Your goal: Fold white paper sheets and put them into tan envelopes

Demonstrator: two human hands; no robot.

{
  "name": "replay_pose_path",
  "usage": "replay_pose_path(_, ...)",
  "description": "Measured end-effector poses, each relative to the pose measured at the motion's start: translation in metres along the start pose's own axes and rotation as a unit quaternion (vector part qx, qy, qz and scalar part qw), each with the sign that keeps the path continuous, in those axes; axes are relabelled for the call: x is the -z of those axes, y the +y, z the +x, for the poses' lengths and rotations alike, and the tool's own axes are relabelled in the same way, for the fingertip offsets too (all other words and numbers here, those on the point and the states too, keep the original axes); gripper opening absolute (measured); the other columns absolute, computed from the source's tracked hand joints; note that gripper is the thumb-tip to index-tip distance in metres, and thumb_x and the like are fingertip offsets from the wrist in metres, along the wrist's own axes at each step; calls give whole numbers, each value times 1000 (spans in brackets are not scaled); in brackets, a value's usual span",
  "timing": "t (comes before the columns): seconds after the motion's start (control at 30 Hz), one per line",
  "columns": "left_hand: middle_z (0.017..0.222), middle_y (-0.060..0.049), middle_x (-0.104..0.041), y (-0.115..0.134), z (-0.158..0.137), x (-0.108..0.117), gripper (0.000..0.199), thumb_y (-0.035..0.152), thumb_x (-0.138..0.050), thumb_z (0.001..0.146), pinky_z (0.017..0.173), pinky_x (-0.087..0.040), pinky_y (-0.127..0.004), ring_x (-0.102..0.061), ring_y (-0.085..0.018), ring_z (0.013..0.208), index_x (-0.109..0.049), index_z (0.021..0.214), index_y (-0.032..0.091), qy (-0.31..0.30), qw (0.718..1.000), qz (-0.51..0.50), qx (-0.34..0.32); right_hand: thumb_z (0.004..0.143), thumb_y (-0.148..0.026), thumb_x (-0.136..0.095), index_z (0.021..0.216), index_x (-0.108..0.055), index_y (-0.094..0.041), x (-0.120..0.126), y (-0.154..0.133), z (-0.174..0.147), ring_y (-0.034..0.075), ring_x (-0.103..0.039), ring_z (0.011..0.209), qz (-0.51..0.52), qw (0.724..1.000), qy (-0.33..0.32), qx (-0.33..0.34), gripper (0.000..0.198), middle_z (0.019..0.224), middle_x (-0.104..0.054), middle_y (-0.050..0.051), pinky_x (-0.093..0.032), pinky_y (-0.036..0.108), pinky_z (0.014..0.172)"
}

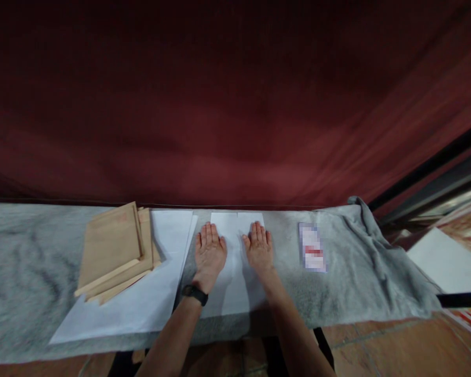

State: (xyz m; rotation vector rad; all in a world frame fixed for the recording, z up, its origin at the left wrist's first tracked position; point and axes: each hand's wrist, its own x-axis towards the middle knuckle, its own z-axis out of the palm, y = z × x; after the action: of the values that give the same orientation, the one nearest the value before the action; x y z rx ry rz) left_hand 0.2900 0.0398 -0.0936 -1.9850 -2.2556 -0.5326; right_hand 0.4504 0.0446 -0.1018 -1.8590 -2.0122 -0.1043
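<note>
My left hand (211,250), a dark band on its wrist, lies flat with fingers stretched out over the left side of a white paper (231,293). Flat too, my right hand (259,248) rests toward the paper's right edge, thumb apart from the fingers. A line runs down the paper's middle between the hands; whether it is a crease or two meeting edges I cannot tell. To the left, several brown paper envelopes (110,246) lie in an uneven pile on large white sheets (141,309). Neither hand grips anything.
A grey cloth (286,298) covers the narrow table. Right of the hands lies a small blurred packet or card (313,247) with a red band. A dark red curtain (235,131) hangs behind the table. Black bars (427,167) and a white panel (451,262) stand at the right.
</note>
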Motion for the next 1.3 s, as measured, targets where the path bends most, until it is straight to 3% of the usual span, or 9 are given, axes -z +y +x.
replay_pose_path(0.3, 157, -24, -42, -1, -1, 6, 60, 23, -35, 96, 123, -27, -50, -39, -32, 148, -43, 150, -2, 18, 999, -19, 35, 108, -41, -30, 152, -43, -2, 4, 24, -7, 34, -46, 142, -43, 999, 21, -15, 61, 156, -43, 23, -31, 51, 118)
replay_pose_path(0.43, 156, -26, -43, -2, 2, 9, 61, 23, -34, 95, 122, -29, -49, -36, -33, 149, -42, 149, -5, 41, 998, -25, 44, 108, -39, -30, 150, -45, -2, 6, 27, -6, 35, -46, 142, -41, 998, 21, -51, 59, 154, -46, 25, -32, 52, 117)
replay_pose_path(0.6, 159, -20, -41, 7, 14, 12, 59, 21, -34, 97, 125, -25, -43, -34, -28, 151, -40, 152, 1, -5, 997, -43, -68, 108, -39, -25, 151, -44, -2, 15, 14, 10, 35, -40, 147, 2, 997, 6, -79, 59, 157, -42, 25, -30, 54, 118)
replay_pose_path(0.73, 159, -16, -43, 24, 21, 11, 55, 22, -31, 100, 125, -26, -45, -33, -27, 151, -43, 151, 5, -80, 984, -52, -153, 109, -36, -23, 152, -45, -11, 17, -7, 24, 27, -34, 151, 86, 995, -46, -2, 55, 161, -41, 14, -28, 48, 122)
replay_pose_path(0.87, 161, -13, -42, 32, 28, 10, 55, 20, -28, 101, 125, -24, -48, -29, -28, 153, -44, 152, 10, -123, 975, -40, -179, 110, -34, -23, 150, -50, -16, 14, -22, 32, 22, -35, 150, 122, 988, -88, 36, 52, 157, -47, 8, -24, 44, 125)
replay_pose_path(1.03, 163, -9, -38, 33, 33, 7, 55, 22, -26, 102, 126, -19, -48, -28, -27, 154, -43, 154, 15, -130, 979, -27, -155, 110, -35, -25, 149, -51, -20, 12, -27, 38, 24, -34, 151, 83, 991, -105, 6, 50, 159, -45, 7, -21, 46, 125)
replay_pose_path(1.3, 163, -12, -35, 26, 35, 0, 55, 28, -30, 103, 126, -16, -50, -28, -25, 154, -40, 155, 14, -75, 996, -3, -48, 108, -37, -35, 155, -42, -21, 6, -33, 37, 30, -31, 152, 26, 995, -79, -59, 51, 163, -36, 12, -20, 53, 122)
